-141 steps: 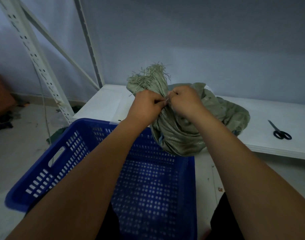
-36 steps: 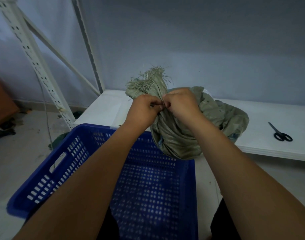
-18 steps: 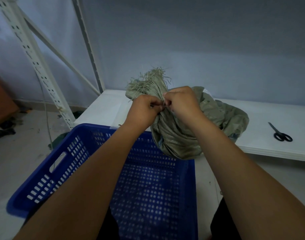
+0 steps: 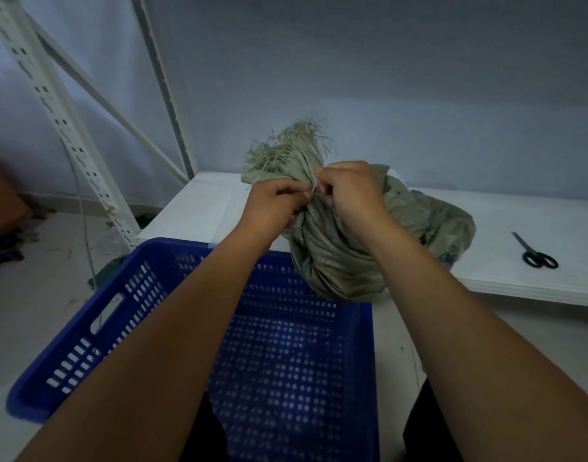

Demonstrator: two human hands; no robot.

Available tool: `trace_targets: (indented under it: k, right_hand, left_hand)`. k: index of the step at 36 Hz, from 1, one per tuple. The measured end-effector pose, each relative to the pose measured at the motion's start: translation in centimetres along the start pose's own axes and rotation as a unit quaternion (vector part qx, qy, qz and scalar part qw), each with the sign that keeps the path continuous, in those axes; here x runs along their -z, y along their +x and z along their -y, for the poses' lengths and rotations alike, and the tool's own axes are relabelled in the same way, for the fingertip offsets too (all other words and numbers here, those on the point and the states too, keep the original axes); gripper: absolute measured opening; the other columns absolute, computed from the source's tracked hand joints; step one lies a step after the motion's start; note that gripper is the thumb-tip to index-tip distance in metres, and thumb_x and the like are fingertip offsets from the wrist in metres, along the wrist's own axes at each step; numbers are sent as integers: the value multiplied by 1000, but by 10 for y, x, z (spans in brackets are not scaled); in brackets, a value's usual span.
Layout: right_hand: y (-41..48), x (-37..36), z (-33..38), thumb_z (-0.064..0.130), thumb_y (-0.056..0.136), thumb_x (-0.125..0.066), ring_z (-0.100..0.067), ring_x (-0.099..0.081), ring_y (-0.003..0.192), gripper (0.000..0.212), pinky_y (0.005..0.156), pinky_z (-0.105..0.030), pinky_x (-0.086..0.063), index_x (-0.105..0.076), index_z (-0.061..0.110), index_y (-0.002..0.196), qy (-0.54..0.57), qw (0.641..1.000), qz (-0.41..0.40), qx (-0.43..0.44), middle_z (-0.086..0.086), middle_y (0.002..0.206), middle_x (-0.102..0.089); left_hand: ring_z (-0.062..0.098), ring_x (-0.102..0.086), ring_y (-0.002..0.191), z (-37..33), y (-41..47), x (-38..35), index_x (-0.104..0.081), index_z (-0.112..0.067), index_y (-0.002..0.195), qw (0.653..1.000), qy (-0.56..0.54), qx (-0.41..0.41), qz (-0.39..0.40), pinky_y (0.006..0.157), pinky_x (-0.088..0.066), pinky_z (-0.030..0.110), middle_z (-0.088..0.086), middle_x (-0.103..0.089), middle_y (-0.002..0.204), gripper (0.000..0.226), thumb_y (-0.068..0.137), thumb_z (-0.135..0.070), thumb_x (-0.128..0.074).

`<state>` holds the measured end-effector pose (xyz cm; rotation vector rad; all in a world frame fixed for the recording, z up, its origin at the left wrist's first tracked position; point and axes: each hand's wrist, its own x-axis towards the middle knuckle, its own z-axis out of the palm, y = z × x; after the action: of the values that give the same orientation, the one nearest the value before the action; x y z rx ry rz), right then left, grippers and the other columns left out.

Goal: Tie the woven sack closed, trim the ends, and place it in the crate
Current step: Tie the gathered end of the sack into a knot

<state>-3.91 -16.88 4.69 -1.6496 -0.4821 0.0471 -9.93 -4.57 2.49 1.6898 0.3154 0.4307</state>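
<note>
A grey-green woven sack (image 4: pixel 339 258) sits on the front edge of a white shelf board (image 4: pixel 519 228), its neck bunched and its frayed top (image 4: pixel 286 148) sticking up. My left hand (image 4: pixel 276 205) and my right hand (image 4: pixel 349 191) meet at the neck, and each pinches a thin pale tie strand (image 4: pixel 314 188) between them. A blue perforated plastic crate (image 4: pixel 286 355) stands on the floor in front of the sack, below my forearms, with nothing in it. Black-handled scissors (image 4: pixel 534 253) lie on the board at the right.
White slotted shelf uprights (image 4: pixel 52 105) and a diagonal brace rise at the left. Dark scraps lie on the pale floor at the far left (image 4: pixel 6 245). A plain bluish wall stands behind the board.
My hands have stayed at the sack's neck working the strand; the fingertips have shifted slightly, and the sack, crate and scissors have not moved.
</note>
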Motion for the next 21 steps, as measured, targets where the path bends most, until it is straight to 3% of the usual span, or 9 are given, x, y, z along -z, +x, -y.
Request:
trace_targets:
  k: [1, 4, 11, 15, 18, 21]
  right_hand:
    - [0, -1, 0, 17, 78, -59, -19, -38, 47, 39, 61, -35, -34, -48, 18, 41, 0, 1000, 7, -2, 0, 42, -41]
    - [-2, -1, 2, 8, 86, -58, -17, -40, 46, 39, 59, -31, -34, -47, 10, 49, 21, 999, 32, -6, 8, 41, -46]
    - [-7, 2, 9, 3, 94, -52, -18, -31, 46, 43, 48, -25, -31, -43, 8, 52, 104, 991, 80, -10, -8, 51, -37]
    - [-8, 10, 11, 12, 95, -50, -15, -31, 46, 42, 53, -22, -36, -42, 12, 54, 174, 976, 125, -45, -3, 48, -33]
    - [-8, 14, 13, 15, 92, -50, -15, -31, 47, 44, 59, -29, -31, -43, 17, 49, 221, 960, 150, -86, -1, 47, -33]
    - [-10, 15, 18, 14, 93, -48, -17, -34, 48, 45, 60, -31, -34, -44, 16, 48, 227, 960, 130, -98, -3, 48, -37]
  left_hand:
    - [4, -60, 60, 0, 0, 0, -72, -11, 89, 1000, -6, 7, -8, 65, -54, 28, 1, -68, 80, 4, 86, -11, -73]
    - [12, -59, 68, 2, 2, 2, -59, -12, 82, 999, -9, 39, -16, 72, -57, 34, 5, -62, 79, 20, 82, -19, -78]
    - [16, -68, 95, 0, 0, 1, -65, -10, 113, 989, 42, 127, 62, 75, -53, 29, 7, -72, 107, 59, 73, -53, -67]
    - [20, -69, 105, 2, -2, 3, -66, -18, 124, 985, -34, 113, 129, 86, -53, 34, 4, -74, 113, 46, 90, -49, -59]
    - [34, -63, 116, 0, -4, 2, -66, -9, 124, 980, -103, 95, 140, 107, -43, 52, 15, -70, 119, 49, 86, -40, -63]
    - [39, -63, 113, -2, -3, 0, -66, -6, 120, 984, -115, 70, 116, 106, -39, 62, 20, -70, 115, 50, 80, -35, -69]
